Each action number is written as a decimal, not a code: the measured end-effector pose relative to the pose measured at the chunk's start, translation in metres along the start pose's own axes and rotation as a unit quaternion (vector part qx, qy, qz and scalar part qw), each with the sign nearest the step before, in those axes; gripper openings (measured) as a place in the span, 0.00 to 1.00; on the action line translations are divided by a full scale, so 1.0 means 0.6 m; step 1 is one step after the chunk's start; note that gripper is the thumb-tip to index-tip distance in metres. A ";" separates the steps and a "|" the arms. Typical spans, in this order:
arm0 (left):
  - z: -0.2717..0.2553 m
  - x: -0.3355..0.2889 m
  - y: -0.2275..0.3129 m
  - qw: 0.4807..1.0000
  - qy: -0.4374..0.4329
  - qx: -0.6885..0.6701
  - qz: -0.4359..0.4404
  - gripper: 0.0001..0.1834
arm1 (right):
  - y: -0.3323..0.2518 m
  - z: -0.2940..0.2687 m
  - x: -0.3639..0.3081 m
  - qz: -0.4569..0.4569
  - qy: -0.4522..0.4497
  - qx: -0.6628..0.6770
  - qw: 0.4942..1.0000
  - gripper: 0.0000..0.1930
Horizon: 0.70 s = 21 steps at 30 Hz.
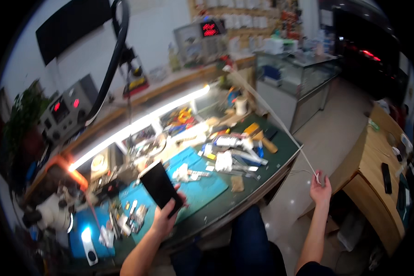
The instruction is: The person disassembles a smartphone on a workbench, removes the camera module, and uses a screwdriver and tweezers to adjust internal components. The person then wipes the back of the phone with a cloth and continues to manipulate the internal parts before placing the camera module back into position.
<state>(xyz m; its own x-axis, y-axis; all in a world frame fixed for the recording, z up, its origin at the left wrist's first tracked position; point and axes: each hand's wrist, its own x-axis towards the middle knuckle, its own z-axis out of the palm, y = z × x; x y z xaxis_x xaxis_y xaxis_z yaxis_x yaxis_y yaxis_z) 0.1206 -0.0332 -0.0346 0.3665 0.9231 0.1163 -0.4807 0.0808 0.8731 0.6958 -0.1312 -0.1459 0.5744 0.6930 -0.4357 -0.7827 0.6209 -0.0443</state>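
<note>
Gripped in my left hand [164,216] is a smartphone [157,186] with a dark screen and a pale frame. It is tilted above the blue work mat [207,191], with my thumb along its lower right edge. Out to the right, past the bench edge, my right hand [322,189] is closed on a white cable [277,112]. That cable stretches up and left, over the bench corner, toward the back shelf. Its end at my fingers is small and partly hidden.
Tools and small parts crowd the bench, with a wooden-handled brush [265,141] at the right. A lit tube lamp [142,123] spans the back. Microscope [50,214] and small lit lamp [88,246] stand left. A glass counter [292,76] and wooden desk [368,165] lie right.
</note>
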 end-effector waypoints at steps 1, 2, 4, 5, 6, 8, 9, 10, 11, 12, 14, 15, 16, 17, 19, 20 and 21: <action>0.005 0.011 0.005 1.000 -0.023 -0.018 -0.011 0.40 | 0.007 -0.022 -0.029 -0.007 0.018 -0.038 0.999 0.16; 0.008 0.007 0.007 0.998 -0.035 -0.035 -0.029 0.41 | -0.004 -0.059 -0.040 -0.015 0.064 -0.017 0.998 0.14; 0.007 0.005 0.014 0.995 -0.054 -0.059 -0.057 0.42 | -0.043 -0.139 -0.033 -0.035 0.114 0.044 0.992 0.14; 0.010 0.007 0.023 0.992 -0.071 -0.076 -0.068 0.42 | -0.108 -0.217 0.008 -0.042 0.085 0.100 0.990 0.15; 0.012 0.010 0.028 0.990 -0.079 -0.093 -0.073 0.42 | -0.189 -0.299 0.047 -0.055 0.043 0.158 0.985 0.15; 0.009 0.006 0.043 0.986 -0.087 -0.118 -0.082 0.42 | -0.290 -0.410 0.063 -0.071 0.073 0.195 0.976 0.18; 0.005 0.005 0.050 0.987 -0.089 -0.112 -0.078 0.42 | -0.325 -0.447 0.050 -0.082 0.119 0.194 0.970 0.20; -0.002 0.008 0.050 0.985 -0.101 -0.117 -0.073 0.42 | -0.387 -0.492 0.024 -0.062 0.115 0.233 0.964 0.21; -0.006 0.015 0.050 0.984 -0.111 -0.118 -0.068 0.43 | -0.424 -0.521 0.009 -0.038 0.112 0.274 0.954 0.23; -0.002 0.010 0.061 0.989 -0.090 -0.091 -0.072 0.44 | -0.391 -0.549 -0.005 -0.026 0.161 0.265 0.950 0.24; -0.007 0.017 0.062 0.990 -0.080 -0.082 -0.077 0.46 | -0.422 -0.579 -0.046 -0.058 0.237 0.176 0.954 0.23; -0.020 0.030 0.046 0.983 -0.108 -0.124 -0.081 0.47 | -0.483 -0.590 -0.067 -0.096 0.272 0.099 0.952 0.23; -0.024 0.034 0.040 0.978 -0.123 -0.146 -0.086 0.49 | -0.501 -0.607 -0.093 -0.128 0.320 0.023 0.938 0.23; -0.026 0.033 0.041 0.974 -0.133 -0.162 -0.090 0.51 | -0.499 -0.616 -0.112 -0.161 0.361 -0.056 0.917 0.23; -0.025 0.029 0.040 0.975 -0.123 -0.158 -0.094 0.53 | -0.514 -0.620 -0.168 -0.231 0.423 -0.197 0.854 0.23; -0.029 0.024 0.039 0.976 -0.117 -0.160 -0.092 0.54 | -0.526 -0.611 -0.189 -0.269 0.442 -0.255 0.817 0.23; -0.031 0.019 0.039 0.978 -0.107 -0.157 -0.090 0.54 | -0.537 -0.598 -0.205 -0.308 0.452 -0.305 0.780 0.23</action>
<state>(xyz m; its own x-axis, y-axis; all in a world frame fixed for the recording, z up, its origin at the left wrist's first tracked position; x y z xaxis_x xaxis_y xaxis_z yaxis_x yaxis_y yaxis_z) 0.0986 -0.0137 -0.0215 0.6097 0.7862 0.1007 -0.6016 0.3763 0.7046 0.7911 -0.5480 -0.4008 0.6979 -0.3799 -0.6072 -0.5525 0.2540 -0.7939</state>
